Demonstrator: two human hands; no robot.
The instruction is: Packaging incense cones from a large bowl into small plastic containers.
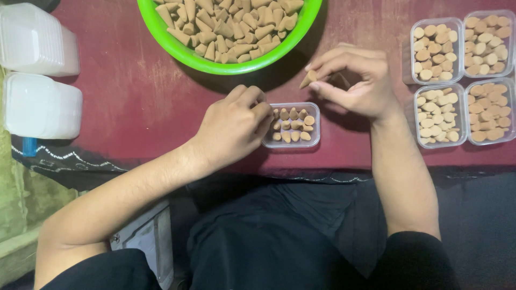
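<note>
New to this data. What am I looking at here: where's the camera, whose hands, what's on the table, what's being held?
There is no machine: a person works with two bare hands, filmed by one camera worn on the head and looking down, so the arms enter from the bottom edge and the dark clothes of the lap show below.

The surface is a dark red table. At the top sits a green bowl full of tan cones. In the middle is a small clear box, partly filled with cones. At the right stand four filled boxes. At the left are stacks of empty clear boxes.

The left hand rests at the small box's left edge with fingers curled; whether it holds a cone is hidden. The right hand pinches a single cone between its fingertips, above the small box.
</note>
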